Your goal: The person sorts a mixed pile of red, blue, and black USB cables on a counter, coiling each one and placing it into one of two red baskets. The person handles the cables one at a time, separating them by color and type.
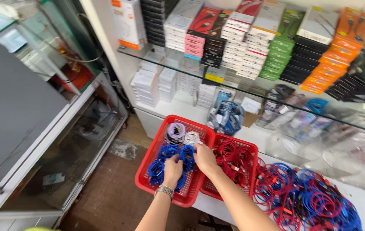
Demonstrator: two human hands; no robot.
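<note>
- blue cable coils (167, 160) lie in left red basket (146, 164), directly under both hands.
- left hand (173, 168) palm-down, fingers curled, gripping a coil.
- right hand (204, 157) pinches a coil near basket's right edge.

Both bare forearms reach forward and down, nearly parallel. The left hand (173, 167), a metal watch on its wrist, curls palm-down; the right hand (204, 157) sits just beside it, fingers bent, seemingly closed

Bright, even light; glass glare, blurred and warped edges.
</note>
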